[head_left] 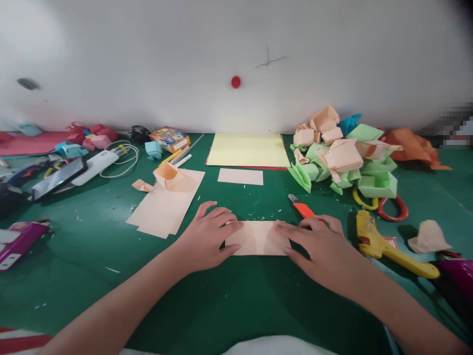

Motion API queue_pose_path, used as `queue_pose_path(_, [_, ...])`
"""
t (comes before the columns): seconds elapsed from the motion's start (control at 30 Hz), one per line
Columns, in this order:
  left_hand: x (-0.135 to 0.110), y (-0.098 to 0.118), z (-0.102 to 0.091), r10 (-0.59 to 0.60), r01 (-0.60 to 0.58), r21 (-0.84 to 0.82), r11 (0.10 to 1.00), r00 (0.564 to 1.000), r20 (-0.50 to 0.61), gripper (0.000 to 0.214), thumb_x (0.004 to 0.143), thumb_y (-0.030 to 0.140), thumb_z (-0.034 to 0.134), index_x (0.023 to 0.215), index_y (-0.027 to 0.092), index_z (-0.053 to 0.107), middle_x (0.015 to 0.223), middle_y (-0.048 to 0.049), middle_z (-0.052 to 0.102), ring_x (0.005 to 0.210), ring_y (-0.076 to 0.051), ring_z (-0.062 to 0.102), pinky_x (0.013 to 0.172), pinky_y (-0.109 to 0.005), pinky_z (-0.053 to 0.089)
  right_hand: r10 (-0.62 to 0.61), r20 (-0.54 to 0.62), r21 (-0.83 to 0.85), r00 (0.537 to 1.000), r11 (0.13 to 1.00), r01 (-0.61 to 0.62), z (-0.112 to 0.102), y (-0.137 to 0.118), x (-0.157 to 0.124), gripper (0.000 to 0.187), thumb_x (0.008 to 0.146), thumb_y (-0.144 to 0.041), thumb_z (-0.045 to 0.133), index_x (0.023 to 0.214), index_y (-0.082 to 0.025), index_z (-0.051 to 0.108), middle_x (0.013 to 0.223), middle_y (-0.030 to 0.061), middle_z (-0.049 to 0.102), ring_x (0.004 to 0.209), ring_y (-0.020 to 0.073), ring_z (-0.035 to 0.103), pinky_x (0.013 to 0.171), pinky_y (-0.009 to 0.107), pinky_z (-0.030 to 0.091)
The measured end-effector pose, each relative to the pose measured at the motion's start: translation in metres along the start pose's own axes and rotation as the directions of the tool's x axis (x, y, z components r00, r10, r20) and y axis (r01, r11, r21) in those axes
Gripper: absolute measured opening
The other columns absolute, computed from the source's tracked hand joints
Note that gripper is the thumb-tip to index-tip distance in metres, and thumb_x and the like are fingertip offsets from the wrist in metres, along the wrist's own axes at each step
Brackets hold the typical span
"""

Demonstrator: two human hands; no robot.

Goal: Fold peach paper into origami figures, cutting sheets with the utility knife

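A small pale-peach paper rectangle (pixel 258 238) lies on the green table in front of me. My left hand (pixel 212 236) rests at its left end, with thumb and index fingertips on the paper and the other fingers spread. At the right end, my right hand (pixel 318 246) touches the sheet with index finger and thumb, fingers apart. Just behind the right hand's fingers is an orange utility knife (pixel 303 210), its handle partly hidden. Another pale paper strip (pixel 241 176) lies farther back.
Pale sheets (pixel 162 207) and a small folded paper box (pixel 167 176) sit left. Yellow sheets (pixel 248 149) lie by the wall. Folded paper pieces (pixel 343 158) pile up at back right, near scissors (pixel 393 208) and a yellow glue gun (pixel 384 246). A phone (pixel 59 178) lies far left.
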State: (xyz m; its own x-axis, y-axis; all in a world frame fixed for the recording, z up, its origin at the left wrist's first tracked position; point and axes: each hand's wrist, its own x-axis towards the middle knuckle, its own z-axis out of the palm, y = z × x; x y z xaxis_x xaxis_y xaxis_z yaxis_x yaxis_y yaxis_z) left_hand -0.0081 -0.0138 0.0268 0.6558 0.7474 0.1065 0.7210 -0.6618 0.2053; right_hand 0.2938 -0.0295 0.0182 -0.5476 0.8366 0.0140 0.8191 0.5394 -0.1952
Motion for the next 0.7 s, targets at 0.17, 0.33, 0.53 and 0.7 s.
queue_pose_path(0.17, [-0.0006,-0.0018,0.0038,0.037,-0.037,0.017,0.999,0.999,0.021,0.065,0.088,0.054,0.065,0.145,0.023,0.051,0.127,-0.0105,0.065,0.126,-0.032,0.055,0.115,-0.056,0.021,0.020,-0.023,-0.024,1.000,0.999,-0.021,0.0018,-0.0001,0.0003,0.043,0.097,-0.029,0.053,0.139,-0.035,0.059,0.120,0.0065,0.073,0.106,0.0304,0.062,0.099,0.057,0.034])
queue_pose_path(0.33, [-0.0010,-0.0028,0.0038,0.054,-0.055,0.018,0.998,0.998,0.029,0.077,0.086,0.056,0.067,0.151,0.023,0.042,0.132,-0.0108,0.061,0.127,-0.034,0.052,0.111,-0.055,0.025,-0.020,-0.054,0.006,0.998,1.000,0.020,0.0037,0.0020,0.0014,0.044,0.098,-0.027,0.053,0.141,-0.038,0.057,0.131,0.0015,0.071,0.109,0.0290,0.061,0.101,0.058,0.033])
queue_pose_path(0.53, [-0.0003,-0.0041,0.0038,0.013,-0.011,-0.053,0.999,0.999,0.042,0.076,0.088,0.051,0.065,0.153,0.024,0.038,0.138,-0.0112,0.058,0.129,-0.033,0.050,0.110,-0.052,0.028,-0.054,-0.076,0.037,0.996,0.998,0.057,-0.0023,0.0008,0.0048,0.041,0.101,-0.033,0.050,0.141,-0.034,0.057,0.146,-0.0001,0.060,0.126,0.0323,0.051,0.105,0.061,0.032])
queue_pose_path(0.7, [-0.0010,-0.0034,-0.0017,-0.044,0.058,-0.170,0.984,0.996,0.082,0.079,0.090,0.052,0.064,0.156,0.025,0.032,0.142,-0.0116,0.055,0.127,-0.033,0.050,0.108,-0.053,0.033,-0.103,-0.059,0.139,0.993,0.984,0.111,-0.0060,0.0002,0.0052,0.059,0.096,-0.047,0.059,0.151,-0.030,0.045,0.150,0.0056,0.056,0.130,0.0328,0.050,0.105,0.057,0.040])
